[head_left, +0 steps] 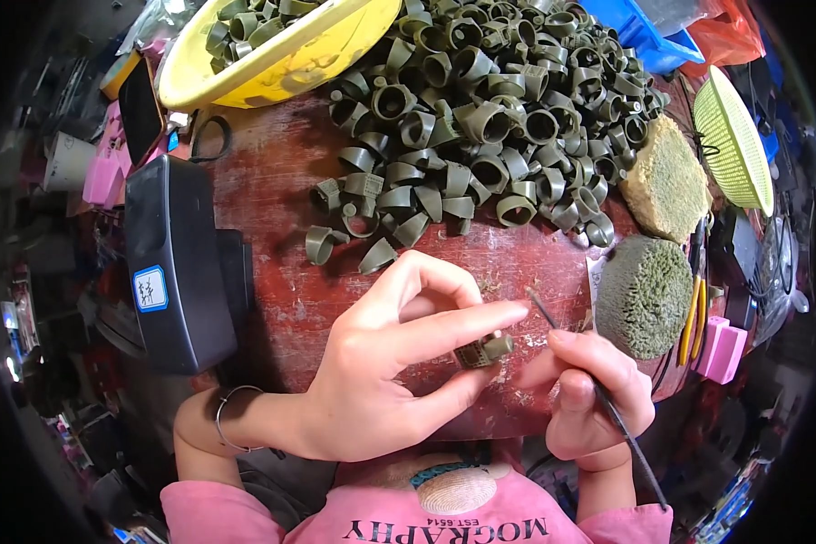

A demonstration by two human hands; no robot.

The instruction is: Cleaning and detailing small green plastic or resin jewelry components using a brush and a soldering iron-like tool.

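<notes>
Near the middle, my left hand (381, 363) has its fingers closed round a small olive-green ring (477, 352) with a patterned block and a short stub on it. Part of the ring is hidden behind the fingers. To its right, my right hand (598, 390) grips a slender dark pointed tool (612, 410) between thumb and fingers. The tool's tip points up and left, close to the left fingertips, apparently apart from the ring. Just beyond both hands, a large heap of similar olive-green rings (490, 122) covers the far part of the worn red table (286, 299).
A yellow basin (286, 68) with more rings stands far left. Left of my hands is a black box-shaped device (177, 263). On the right sit a green rough-topped block (648, 295), a tan block (666, 177), yellow-handled tools (694, 313), a pink block (723, 350) and a pale-green basket (734, 136).
</notes>
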